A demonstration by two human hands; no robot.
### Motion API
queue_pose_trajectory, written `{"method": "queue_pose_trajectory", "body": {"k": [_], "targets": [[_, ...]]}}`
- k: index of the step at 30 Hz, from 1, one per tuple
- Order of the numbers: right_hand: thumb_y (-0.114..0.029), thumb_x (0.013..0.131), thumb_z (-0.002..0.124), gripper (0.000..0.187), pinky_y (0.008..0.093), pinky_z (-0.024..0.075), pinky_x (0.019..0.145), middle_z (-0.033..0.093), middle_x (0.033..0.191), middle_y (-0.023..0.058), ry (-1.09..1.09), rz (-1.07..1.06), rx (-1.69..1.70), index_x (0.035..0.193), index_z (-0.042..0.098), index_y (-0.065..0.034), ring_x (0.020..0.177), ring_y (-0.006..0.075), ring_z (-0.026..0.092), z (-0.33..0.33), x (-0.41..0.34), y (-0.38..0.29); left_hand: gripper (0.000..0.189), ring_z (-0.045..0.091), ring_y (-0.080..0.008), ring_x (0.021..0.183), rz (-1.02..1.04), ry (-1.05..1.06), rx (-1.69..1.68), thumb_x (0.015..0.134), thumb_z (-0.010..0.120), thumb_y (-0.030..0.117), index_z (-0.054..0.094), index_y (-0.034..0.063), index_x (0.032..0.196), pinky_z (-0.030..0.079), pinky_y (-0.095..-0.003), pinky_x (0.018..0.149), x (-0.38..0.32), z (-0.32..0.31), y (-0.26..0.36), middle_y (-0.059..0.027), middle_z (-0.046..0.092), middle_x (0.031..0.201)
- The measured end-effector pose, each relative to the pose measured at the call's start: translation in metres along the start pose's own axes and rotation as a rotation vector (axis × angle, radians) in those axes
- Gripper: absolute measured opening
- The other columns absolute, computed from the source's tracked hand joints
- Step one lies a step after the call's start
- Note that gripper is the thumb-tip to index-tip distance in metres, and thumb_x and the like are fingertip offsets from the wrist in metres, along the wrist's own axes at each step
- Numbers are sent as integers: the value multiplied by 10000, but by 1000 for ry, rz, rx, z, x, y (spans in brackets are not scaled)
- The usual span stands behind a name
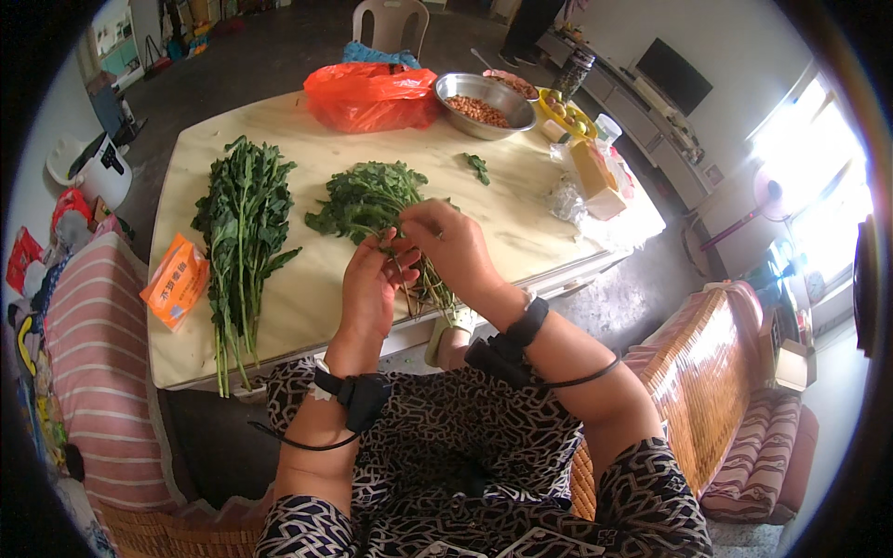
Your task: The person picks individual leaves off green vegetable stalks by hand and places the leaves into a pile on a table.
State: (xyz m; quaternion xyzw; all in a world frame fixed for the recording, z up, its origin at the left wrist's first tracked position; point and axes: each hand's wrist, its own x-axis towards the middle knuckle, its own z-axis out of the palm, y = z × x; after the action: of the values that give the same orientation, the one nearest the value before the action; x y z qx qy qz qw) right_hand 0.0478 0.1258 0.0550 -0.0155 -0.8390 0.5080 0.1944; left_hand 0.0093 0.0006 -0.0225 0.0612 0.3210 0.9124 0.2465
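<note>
My left hand [377, 282], palm up, holds a small leafy green sprig [382, 238] at its fingertips. Pinched against that same sprig are the fingers of my right hand [450, 240], whose back hides much of the grip. Beneath and behind both hands lies a bunch of leafy greens [370, 195], its thin stems reaching toward the table's near edge. A second bunch, with longer stems and darker leaves [244, 209], lies to the left, its stem ends sticking out over the edge. One loose leafy piece [477, 168] rests farther back on the marbled table [314, 279].
An orange packet [178, 280] bearing writing lies at the left edge. Along the back are a red plastic bag [370, 97], a steel bowl [488, 129] of reddish nuts or beans, and a yellow fruit basket [591, 129]. A box [596, 181] stands right. A woven seat back [691, 383] flanks me.
</note>
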Motion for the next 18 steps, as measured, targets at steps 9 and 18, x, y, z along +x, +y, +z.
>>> {"method": "queue_pose_trajectory", "body": {"k": [9, 18], "targets": [[-85, 839, 614, 168, 273, 512, 675, 676, 826, 98, -178, 65, -135, 979, 621, 7, 764, 156, 661, -2, -3, 5, 228, 599, -167, 887, 5, 46, 12, 931, 464, 179, 515, 62, 1120, 487, -322, 737, -1, -2, -2, -61, 605, 1006], [-102, 806, 626, 165, 305, 499, 649, 656, 781, 118, -173, -6, -137, 948, 634, -19, 710, 201, 641, 2, -7, -1, 317, 567, -173, 977, 42, 50, -31, 918, 492, 178, 494, 41, 1204, 432, -357, 852, 2, -5, 0, -65, 607, 1053]]}}
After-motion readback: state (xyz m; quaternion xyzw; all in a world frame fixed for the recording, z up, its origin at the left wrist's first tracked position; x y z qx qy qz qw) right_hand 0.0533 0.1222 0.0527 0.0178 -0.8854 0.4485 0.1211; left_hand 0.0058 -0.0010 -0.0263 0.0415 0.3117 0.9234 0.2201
